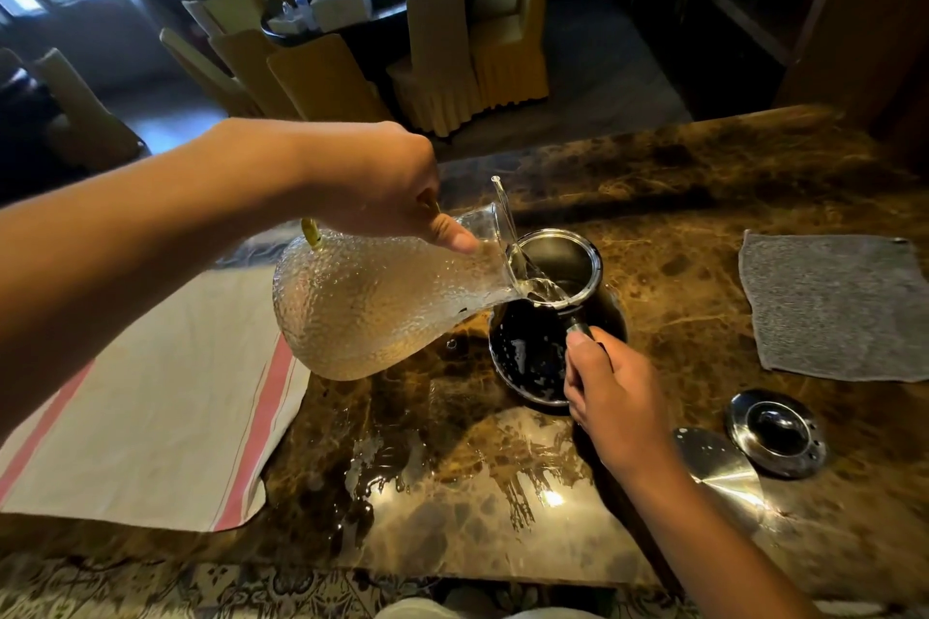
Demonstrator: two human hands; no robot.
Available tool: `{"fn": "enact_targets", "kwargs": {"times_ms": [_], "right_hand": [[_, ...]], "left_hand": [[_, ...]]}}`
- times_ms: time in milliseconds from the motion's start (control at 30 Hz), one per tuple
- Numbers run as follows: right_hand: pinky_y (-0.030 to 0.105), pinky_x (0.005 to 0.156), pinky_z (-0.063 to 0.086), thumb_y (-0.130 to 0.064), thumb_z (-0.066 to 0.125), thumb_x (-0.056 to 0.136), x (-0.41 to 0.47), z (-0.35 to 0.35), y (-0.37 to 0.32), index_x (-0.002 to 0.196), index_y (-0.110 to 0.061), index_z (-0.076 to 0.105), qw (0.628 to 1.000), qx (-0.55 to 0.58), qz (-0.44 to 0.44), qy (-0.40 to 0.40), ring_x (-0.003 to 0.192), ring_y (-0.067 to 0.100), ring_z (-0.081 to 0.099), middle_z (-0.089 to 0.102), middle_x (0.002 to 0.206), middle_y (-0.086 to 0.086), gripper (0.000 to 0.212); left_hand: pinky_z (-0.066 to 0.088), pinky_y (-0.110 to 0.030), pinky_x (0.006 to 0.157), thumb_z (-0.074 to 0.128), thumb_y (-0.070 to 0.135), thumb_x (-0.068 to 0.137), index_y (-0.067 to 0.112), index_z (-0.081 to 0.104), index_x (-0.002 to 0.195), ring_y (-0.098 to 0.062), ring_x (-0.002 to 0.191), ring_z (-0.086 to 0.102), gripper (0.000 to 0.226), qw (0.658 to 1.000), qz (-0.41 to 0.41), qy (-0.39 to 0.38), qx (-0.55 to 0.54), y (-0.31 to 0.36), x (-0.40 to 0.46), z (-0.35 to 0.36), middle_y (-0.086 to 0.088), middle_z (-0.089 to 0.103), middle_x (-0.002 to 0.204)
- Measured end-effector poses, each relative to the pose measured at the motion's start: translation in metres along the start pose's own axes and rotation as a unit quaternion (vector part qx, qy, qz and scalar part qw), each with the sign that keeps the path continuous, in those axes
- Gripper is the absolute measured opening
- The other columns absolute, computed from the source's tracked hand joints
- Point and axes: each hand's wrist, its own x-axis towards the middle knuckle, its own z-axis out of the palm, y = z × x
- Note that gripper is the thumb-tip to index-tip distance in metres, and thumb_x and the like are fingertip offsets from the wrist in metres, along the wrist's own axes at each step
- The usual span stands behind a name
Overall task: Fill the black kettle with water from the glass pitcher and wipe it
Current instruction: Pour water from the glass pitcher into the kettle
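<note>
Worktop: brown marbled stone, wet and glossy in a patch toward the near edge, in front of the kettle.

Striped cloth: white with red bands, lying flat over the left part of the worktop, its right edge beside the wet patch.

Grey cloth: spread flat near the right edge, well apart from both hands, untouched.

Glass pitcher: textured, tipped steeply to the right above the worktop's middle, its spout at the kettle's mouth. Water runs from spout into opening. Water remains in the lowered belly.

Black kettle: upright near the middle of the worktop, mouth open, droplets on its outer wall.

Kettle lid: metal, set down toward the near right corner, beside a flat metal disc whose purpose I cannot tell.

Left hand: fingers curled round the pitcher's neck and handle from above, thumb pressed on the glass.

Right hand: fingers wrapped round the kettle's handle on its near side, steadying it.

Progress, as judged: filling is under way, not complete; the level inside the kettle cannot be read. Outstanding: finish the pour, set the pitcher down, wipe the kettle. The splashed wall and worktop suggest wiping will be needed; the grey cloth lies nearest the right hand.
</note>
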Motion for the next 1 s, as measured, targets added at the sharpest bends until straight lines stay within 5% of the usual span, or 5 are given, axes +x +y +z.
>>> {"fn": "enact_targets", "kwargs": {"times_ms": [467,733,1000], "right_hand": [[0.033,0.048,0.028,-0.058,0.050,0.089,-0.0017,0.0007,-0.0007,0.066,-0.014,0.044,1.000,-0.006,-0.014,0.009,0.049,0.018,0.035,0.039,0.053,0.004,0.049],[0.036,0.051,0.031,-0.055,0.049,0.090,-0.0002,0.0000,0.0020,0.063,-0.019,0.044,1.000,-0.019,-0.018,0.014,0.049,0.015,0.039,0.042,0.051,-0.003,0.045],[0.035,0.052,0.030,-0.055,0.049,0.090,0.0004,-0.0002,0.0040,0.063,-0.020,0.044,1.000,-0.013,-0.016,0.011,0.049,0.014,0.038,0.041,0.051,-0.005,0.045]], "left_hand": [[0.044,-0.028,0.056,0.033,0.091,0.049,0.023,0.056,0.068,-0.016,0.062,0.059,0.074,1.000,0.017,-0.007,-0.001,0.0040,-0.0002,-0.0053,0.000,0.061,0.065],[0.039,-0.025,0.053,0.042,0.083,0.062,0.023,0.056,0.072,-0.012,0.063,0.058,0.063,1.000,0.008,0.002,0.001,0.0064,-0.0008,-0.0035,0.001,0.062,0.069],[0.054,-0.032,0.063,0.034,0.091,0.053,0.024,0.058,0.073,-0.015,0.069,0.065,0.075,0.999,0.031,0.015,-0.011,-0.0011,-0.0009,0.0015,0.000,0.065,0.072]]}}
